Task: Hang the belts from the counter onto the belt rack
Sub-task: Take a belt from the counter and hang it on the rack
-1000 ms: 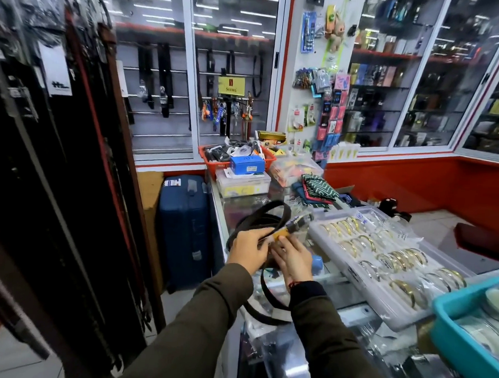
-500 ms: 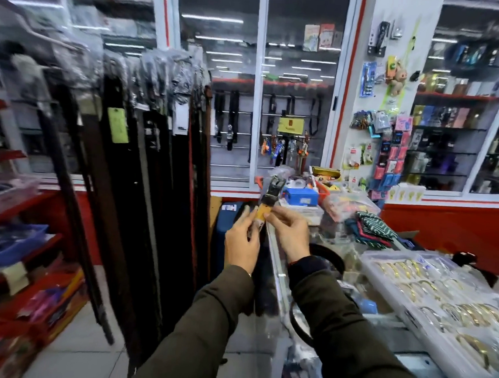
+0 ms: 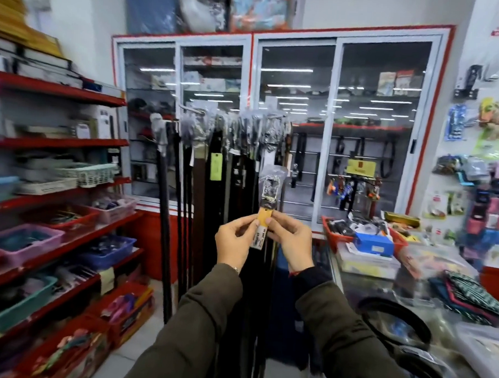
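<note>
Hands meet at the middle of the head view, raised in front of the belt rack (image 3: pixel 231 122). Left hand (image 3: pixel 234 242) and right hand (image 3: pixel 293 242) both pinch the yellow tag (image 3: pixel 262 228) just under the buckle of a black belt (image 3: pixel 270 187), whose plastic-wrapped buckle end stands upright above the fingers while the strap drops down between the two sleeves. Behind it, the rack carries a row of dark belts hanging straight down, their buckles also bagged in plastic. On the glass counter (image 3: pixel 361 288) at the near right lies another coiled black belt (image 3: pixel 394 323). Red shelves (image 3: pixel 58 143) with baskets fill the left side; far behind stand glass-fronted cabinets (image 3: pixel 297 119).
</note>
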Available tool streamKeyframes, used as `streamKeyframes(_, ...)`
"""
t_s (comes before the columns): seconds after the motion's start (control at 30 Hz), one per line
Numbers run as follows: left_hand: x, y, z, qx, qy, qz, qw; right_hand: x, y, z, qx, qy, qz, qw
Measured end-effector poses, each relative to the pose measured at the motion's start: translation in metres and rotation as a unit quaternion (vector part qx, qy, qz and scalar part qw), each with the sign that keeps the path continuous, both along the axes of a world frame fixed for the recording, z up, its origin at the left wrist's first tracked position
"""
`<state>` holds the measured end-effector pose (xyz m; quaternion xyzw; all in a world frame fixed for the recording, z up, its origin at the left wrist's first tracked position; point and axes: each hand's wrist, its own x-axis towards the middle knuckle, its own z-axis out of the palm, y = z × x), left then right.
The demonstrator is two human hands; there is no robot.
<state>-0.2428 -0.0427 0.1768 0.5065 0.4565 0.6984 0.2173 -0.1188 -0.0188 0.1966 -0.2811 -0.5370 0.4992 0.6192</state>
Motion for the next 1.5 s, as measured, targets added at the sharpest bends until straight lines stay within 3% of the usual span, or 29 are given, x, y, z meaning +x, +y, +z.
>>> streamKeyframes(0.3, -0.083, -0.017, 0.087, 0.069, -0.065, 0.037, 0.995, -0.095, -0.001, 0.093, 0.071, 0.030, 0.045, 0.996)
streamKeyframes(0.53, -0.136, -0.024, 0.135, 0.106, -0.043, 0.088, 0.990, -0.150, -0.007, 0.144, 0.099, 0.026, 0.077, 0.992)
streamKeyframes(1.13, -0.177, 0.006, 0.149, 0.017, -0.064, 0.060, 0.996, -0.185, 0.019, 0.152, 0.035, 0.008, 0.036, 0.999)
streamKeyframes(1.3, -0.177, 0.015, 0.144, 0.017, 0.030, 0.121, 0.992, -0.189, 0.037, 0.142, 0.096, -0.078, -0.038, 0.992)
streamKeyframes(1.4, -0.164, 0.014, 0.128, 0.028, 0.113, 0.171, 0.978, -0.182, 0.038, 0.120, 0.204, -0.200, -0.133, 0.949)
streamKeyframes(1.5, -0.152, 0.016, 0.098, 0.056, 0.237, 0.255, 0.936, -0.166, 0.035, 0.086, 0.295, -0.270, -0.193, 0.896)
